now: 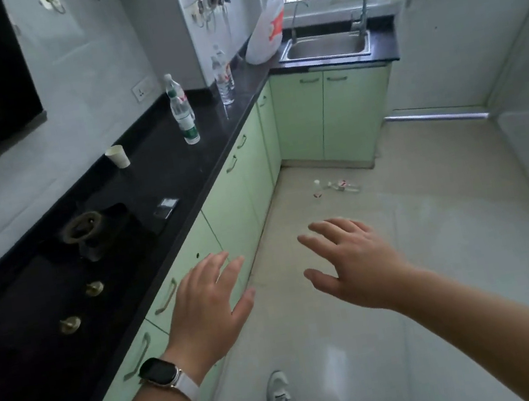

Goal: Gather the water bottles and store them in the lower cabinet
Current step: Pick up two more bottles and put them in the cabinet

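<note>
Both hands reach forward holding nothing, fingers spread: the left hand (207,299) (a watch on its wrist) before the shut lower cabinet doors (229,185), the right hand (352,262) over the floor. Green-labelled bottles (182,112) and paler bottles (222,75) stand on the countertop (161,168); floor bottles (340,185) near the corner are blurred. The paper cup (118,156) hides its contents.

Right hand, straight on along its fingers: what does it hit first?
Probably the pale green lower cabinet doors; the open right hand angles toward them, and the clear plastic bottles on the floor lie off that line. Depth unclear.
</note>
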The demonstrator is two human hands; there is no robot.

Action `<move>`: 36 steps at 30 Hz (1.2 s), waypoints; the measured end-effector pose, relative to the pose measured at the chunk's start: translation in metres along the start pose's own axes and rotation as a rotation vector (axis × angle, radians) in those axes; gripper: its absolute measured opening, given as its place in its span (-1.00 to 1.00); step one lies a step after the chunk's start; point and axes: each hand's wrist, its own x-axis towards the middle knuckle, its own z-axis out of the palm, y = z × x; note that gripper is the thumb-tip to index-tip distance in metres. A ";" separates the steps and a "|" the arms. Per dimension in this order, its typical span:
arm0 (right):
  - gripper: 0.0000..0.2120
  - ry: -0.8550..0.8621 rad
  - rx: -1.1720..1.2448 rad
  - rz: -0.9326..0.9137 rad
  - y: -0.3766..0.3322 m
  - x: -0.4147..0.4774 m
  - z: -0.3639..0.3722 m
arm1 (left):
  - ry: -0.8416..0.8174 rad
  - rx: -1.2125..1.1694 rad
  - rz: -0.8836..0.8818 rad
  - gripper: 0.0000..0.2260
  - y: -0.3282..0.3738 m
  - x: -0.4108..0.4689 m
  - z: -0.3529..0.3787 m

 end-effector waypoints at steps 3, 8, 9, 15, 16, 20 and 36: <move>-0.41 -0.038 -0.020 0.090 0.021 0.029 0.006 | 0.000 -0.032 0.047 -0.53 -0.016 0.049 0.018; -0.37 -0.058 -0.032 0.200 0.041 0.098 0.012 | 0.004 -0.074 0.125 -0.53 -0.051 0.135 0.039; -0.37 -0.060 -0.040 0.212 0.044 0.114 0.012 | 0.002 -0.075 0.139 -0.53 -0.059 0.152 0.042; -0.39 -0.016 -0.087 0.321 0.066 0.184 0.011 | -0.026 -0.111 0.230 -0.52 -0.100 0.240 0.063; -0.40 -0.006 -0.102 0.334 0.071 0.191 0.010 | -0.033 -0.118 0.246 -0.52 -0.103 0.254 0.067; -0.39 -0.003 -0.139 0.413 0.099 0.205 0.007 | -0.046 -0.157 0.315 -0.52 -0.098 0.304 0.082; -0.44 0.108 -0.014 0.369 0.323 0.260 0.044 | -0.122 -0.057 0.302 -0.51 0.027 0.471 0.161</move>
